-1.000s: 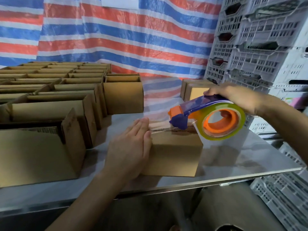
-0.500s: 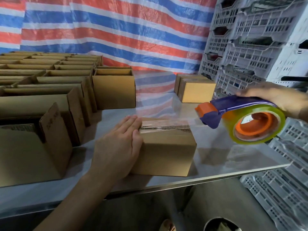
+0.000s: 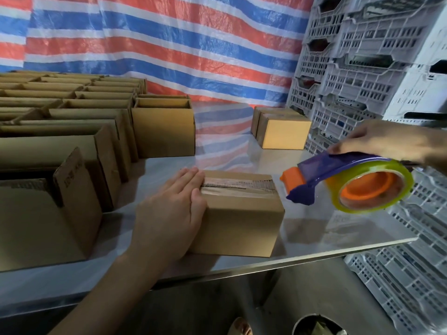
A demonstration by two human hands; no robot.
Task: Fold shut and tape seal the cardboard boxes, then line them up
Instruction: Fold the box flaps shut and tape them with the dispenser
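Cardboard box [image 3: 242, 223] sits near the table's [image 3: 326, 228] front edge, approx midway along it, flaps folded shut, w/ a strip of clear tape [image 3: 239, 186] along the top seam. L hand [image 3: 169, 213] lies flat on the box's left end: fingers straight & together, tips on the tape, thumb along the top front edge. R hand [image 3: 382, 141] is off the box's right end, above the table's right part, fingers curled round the purple handle of the tape dispenser [image 3: 338, 182]. Its orange nose hangs just beside the box's top right corner; can't tell if tape joins them. Open boxes [image 3: 72, 141] stand in rows over the table's left side, back to the far edge. Closed boxes [image 3: 283, 131] sit at the far right corner, next to stacked grey crates [image 3: 362, 68]. Striped tarp [image 3: 169, 44] hangs behind.
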